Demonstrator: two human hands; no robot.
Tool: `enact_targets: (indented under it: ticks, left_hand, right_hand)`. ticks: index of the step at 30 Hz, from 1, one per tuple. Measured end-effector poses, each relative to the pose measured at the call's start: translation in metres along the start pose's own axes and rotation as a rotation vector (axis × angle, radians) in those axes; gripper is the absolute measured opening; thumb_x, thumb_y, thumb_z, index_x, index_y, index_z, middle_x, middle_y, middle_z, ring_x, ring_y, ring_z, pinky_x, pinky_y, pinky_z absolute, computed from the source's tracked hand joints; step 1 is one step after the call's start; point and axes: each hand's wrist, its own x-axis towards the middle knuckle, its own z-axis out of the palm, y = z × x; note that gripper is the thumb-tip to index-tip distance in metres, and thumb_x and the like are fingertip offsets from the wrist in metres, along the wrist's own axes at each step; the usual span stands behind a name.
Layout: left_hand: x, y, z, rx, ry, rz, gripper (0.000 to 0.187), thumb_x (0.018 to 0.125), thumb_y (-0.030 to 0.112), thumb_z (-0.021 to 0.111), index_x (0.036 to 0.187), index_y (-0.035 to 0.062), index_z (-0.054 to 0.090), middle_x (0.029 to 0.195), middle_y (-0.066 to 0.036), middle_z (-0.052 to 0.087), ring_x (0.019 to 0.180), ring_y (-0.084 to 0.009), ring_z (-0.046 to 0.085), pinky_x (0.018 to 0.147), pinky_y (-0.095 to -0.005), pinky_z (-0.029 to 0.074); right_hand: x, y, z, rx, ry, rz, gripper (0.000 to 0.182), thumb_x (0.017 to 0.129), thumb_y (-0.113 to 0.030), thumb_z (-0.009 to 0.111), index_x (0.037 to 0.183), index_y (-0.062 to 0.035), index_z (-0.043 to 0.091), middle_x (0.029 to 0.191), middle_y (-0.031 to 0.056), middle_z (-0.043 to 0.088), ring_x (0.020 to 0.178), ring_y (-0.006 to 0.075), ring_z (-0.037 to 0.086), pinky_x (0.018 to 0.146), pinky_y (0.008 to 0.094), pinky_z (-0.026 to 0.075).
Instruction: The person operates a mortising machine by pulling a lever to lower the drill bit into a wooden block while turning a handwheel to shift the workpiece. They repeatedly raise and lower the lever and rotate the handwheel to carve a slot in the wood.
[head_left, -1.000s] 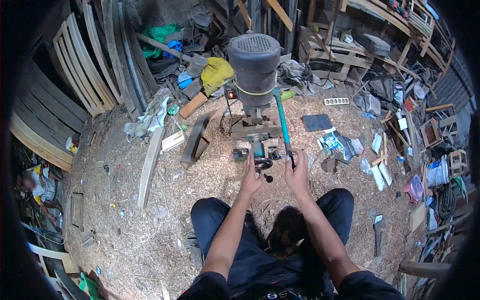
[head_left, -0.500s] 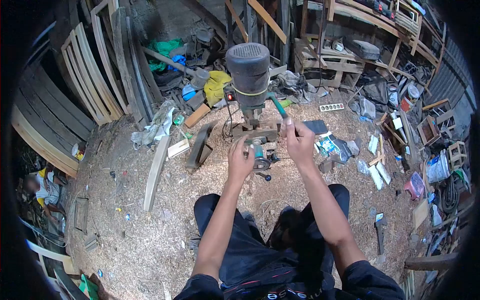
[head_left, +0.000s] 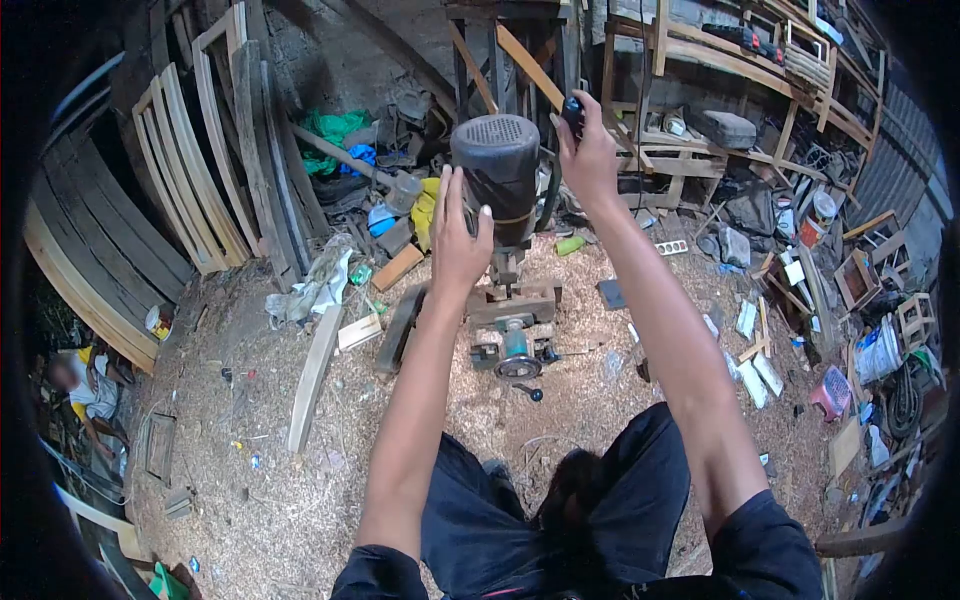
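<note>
My left hand is raised with its fingers apart beside the black motor housing of an upright machine; whether it touches the housing is unclear. The dark knob of the machine's lever is in the grip of my right hand, up and to the right of the motor. Below the motor, a piece of wood lies across the green vise. The vise has a round handwheel at its front.
Curved boards lean at the left, near another person. A pale plank lies on the chip-strewn floor. A power strip and a pink basket are at the right.
My left hand has moved up from the vise area to beside the motor. My right hand has gone up with the lever, whose knob is now above the motor's right side.
</note>
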Motion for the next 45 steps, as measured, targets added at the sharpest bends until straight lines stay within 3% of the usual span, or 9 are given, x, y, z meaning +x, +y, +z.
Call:
enact_targets:
  ticks: [17,22,27,31,34,38,39,41,45]
  left_hand:
    - [0.066,-0.035,0.042,0.066,0.102,0.149,0.051,0.089,0.030,0.058,0.131,0.0027,0.049,0.139,-0.019,0.045,0.132,-0.0386,0.040,0.111,-0.0486,0.030]
    - [0.067,-0.037,0.043,0.063,0.123,0.178,0.048,0.090,0.030,0.059,0.128,0.0027,0.051,0.137,-0.019,0.047,0.131,-0.0388,0.041,0.110,-0.0478,0.031]
    - [0.074,-0.040,0.039,0.033,0.103,0.204,0.051,0.091,0.032,0.059,0.131,0.0026,0.050,0.139,-0.019,0.047,0.132,-0.0395,0.040,0.111,-0.0482,0.030]
    - [0.040,-0.040,0.027,0.000,0.097,0.118,0.056,0.095,0.027,0.055,0.141,-0.0018,0.041,0.148,-0.022,0.039,0.137,-0.0370,0.038,0.114,-0.0423,0.029]
    - [-0.044,-0.054,0.022,-0.029,0.117,-0.052,0.052,0.097,0.025,0.053,0.139,-0.0020,0.042,0.143,-0.022,0.043,0.134,-0.0363,0.041,0.113,-0.0453,0.028]
    - [-0.209,-0.090,0.025,-0.203,-0.286,-0.666,0.049,0.098,0.020,0.051,0.140,-0.0020,0.040,0.141,-0.023,0.046,0.134,-0.0344,0.042,0.112,-0.0423,0.031]
    - [-0.258,-0.100,0.027,-0.190,-0.364,-0.692,0.051,0.098,0.018,0.051,0.142,-0.0028,0.037,0.144,-0.024,0.043,0.136,-0.0356,0.039,0.114,-0.0419,0.028]
    - [-0.308,-0.111,0.038,-0.148,-0.463,-0.689,0.054,0.097,0.014,0.050,0.146,-0.0024,0.033,0.149,-0.024,0.037,0.140,-0.0370,0.035,0.116,-0.0409,0.026]
    - [-0.350,-0.097,0.053,-0.159,-0.542,-0.641,0.061,0.094,0.005,0.047,0.151,0.0015,0.026,0.154,-0.025,0.028,0.144,-0.0377,0.028,0.117,-0.0393,0.025]
  right_hand:
    - [0.087,0.088,0.082,-0.323,-0.179,0.211,0.057,0.089,-0.019,0.069,0.140,-0.0116,0.045,0.089,0.0267,0.067,0.091,0.0472,0.064,0.076,0.0494,0.050]
    - [0.086,0.121,0.106,0.030,-0.145,0.380,0.047,0.087,-0.020,0.072,0.131,-0.0116,0.056,0.093,0.0248,0.069,0.092,0.0443,0.065,0.078,0.0467,0.052]
    - [0.079,0.171,0.123,-0.272,-0.341,0.298,0.024,0.087,-0.026,0.068,0.110,-0.0180,0.070,0.099,0.0240,0.069,0.094,0.0400,0.067,0.081,0.0464,0.051]
    - [0.019,0.162,0.103,-0.031,-0.202,0.484,0.032,0.090,-0.023,0.064,0.105,0.0052,0.067,0.088,0.0209,0.070,0.081,0.0289,0.069,0.073,0.0365,0.051]
    - [-0.070,0.174,0.085,-0.005,0.032,0.321,0.028,0.092,-0.021,0.063,0.103,0.0046,0.066,0.093,0.0197,0.070,0.084,0.0269,0.069,0.074,0.0363,0.051]
    - [-0.262,0.145,0.029,0.109,-0.353,0.687,0.035,0.094,-0.023,0.062,0.114,0.0065,0.059,0.101,0.0184,0.068,0.095,0.0254,0.066,0.086,0.0358,0.051]
    - [-0.317,0.142,0.016,0.328,-0.537,0.883,0.046,0.092,-0.027,0.066,0.124,0.0041,0.055,0.110,0.0176,0.066,0.101,0.0260,0.065,0.091,0.0360,0.050]
    - [-0.429,0.137,-0.018,0.180,-0.784,0.785,0.052,0.088,-0.031,0.070,0.125,0.0026,0.054,0.114,0.0176,0.065,0.102,0.0275,0.065,0.088,0.0379,0.053]
    - [-0.473,0.078,-0.040,0.295,-1.099,1.027,0.051,0.086,-0.032,0.072,0.118,0.0042,0.055,0.102,0.0215,0.067,0.096,0.0298,0.068,0.083,0.0416,0.054]
